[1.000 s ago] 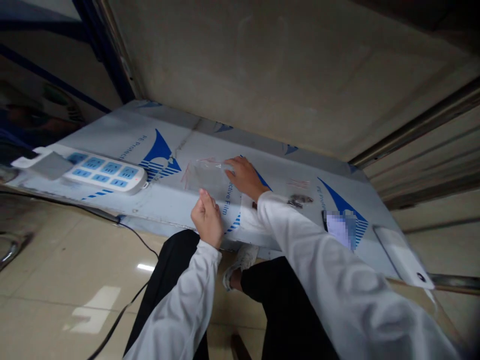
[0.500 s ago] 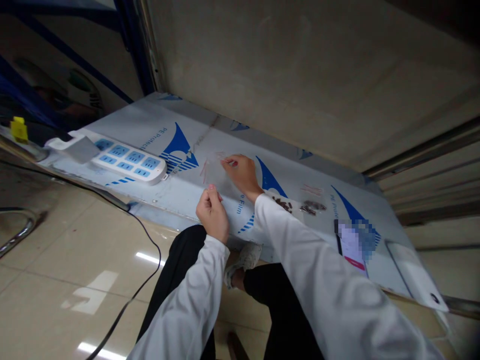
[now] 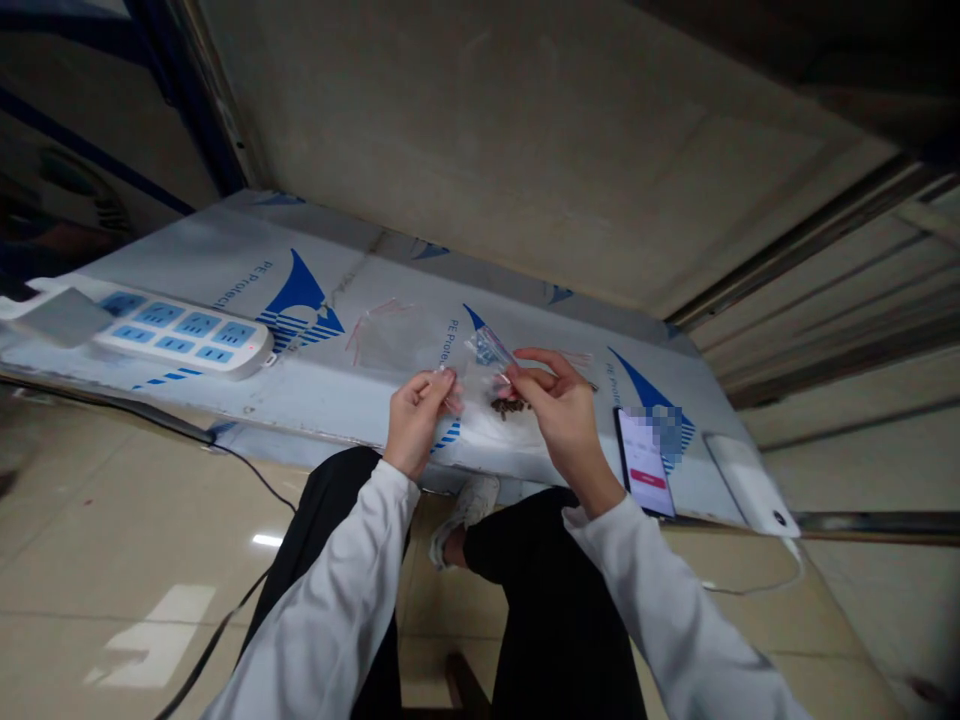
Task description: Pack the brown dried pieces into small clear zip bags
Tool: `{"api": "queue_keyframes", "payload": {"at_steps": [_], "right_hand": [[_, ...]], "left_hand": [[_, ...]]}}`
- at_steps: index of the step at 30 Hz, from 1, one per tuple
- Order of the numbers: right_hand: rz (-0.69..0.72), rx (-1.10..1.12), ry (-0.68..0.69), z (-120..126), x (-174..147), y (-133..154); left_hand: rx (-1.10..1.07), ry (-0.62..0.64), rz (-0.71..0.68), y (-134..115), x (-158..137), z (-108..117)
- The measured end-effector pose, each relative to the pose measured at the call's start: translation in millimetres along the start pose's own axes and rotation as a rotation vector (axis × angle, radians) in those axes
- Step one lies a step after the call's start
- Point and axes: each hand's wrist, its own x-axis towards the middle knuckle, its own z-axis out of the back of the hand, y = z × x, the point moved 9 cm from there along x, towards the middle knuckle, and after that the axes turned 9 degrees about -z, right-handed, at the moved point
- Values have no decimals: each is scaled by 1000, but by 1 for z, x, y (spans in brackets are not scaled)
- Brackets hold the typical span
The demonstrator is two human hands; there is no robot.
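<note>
My right hand (image 3: 559, 405) pinches a clear plastic zip bag (image 3: 491, 350) with a reddish seal strip, held just above the tabletop. My left hand (image 3: 420, 415) is closed in a pinch to the left of it, with shiny clear plastic at its fingertips. Whether both hands hold the same bag is hard to make out. Below the fingers of my right hand lies a small pile of brown screw-like pieces (image 3: 508, 407), partly hidden. More clear bags with red edges (image 3: 386, 335) lie flat on the table, beyond my left hand.
A white power strip (image 3: 187, 335) lies at the left of the film-covered table (image 3: 345, 400). On the right are a lit phone (image 3: 645, 470) and a white power bank-like device (image 3: 742, 485) with a cable. A wall panel (image 3: 465, 150) rises behind the table.
My right hand has moved from the flat bags toward the right and now holds up a bag. My left hand has stayed pinched, close by. The view has shifted right.
</note>
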Motion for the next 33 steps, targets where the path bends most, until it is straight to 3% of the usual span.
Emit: {"api": "queue_keyframes", "payload": {"at_steps": [10, 16, 21, 28, 33], "right_hand": [[33, -188, 60, 47, -26, -10], [33, -304, 192, 48, -38, -21], [-21, -158, 295, 40, -43, -24], [-195, -83, 149, 55, -40, -35], [-81, -238, 170, 59, -44, -23]], "left_hand": [[346, 207, -81, -10, -14, -27], [388, 293, -114, -9, -17, -37], [417, 362, -74, -3, -20, -43], [443, 402, -108, -10, -19, -44], [445, 428, -78, -3, -19, -44]]}}
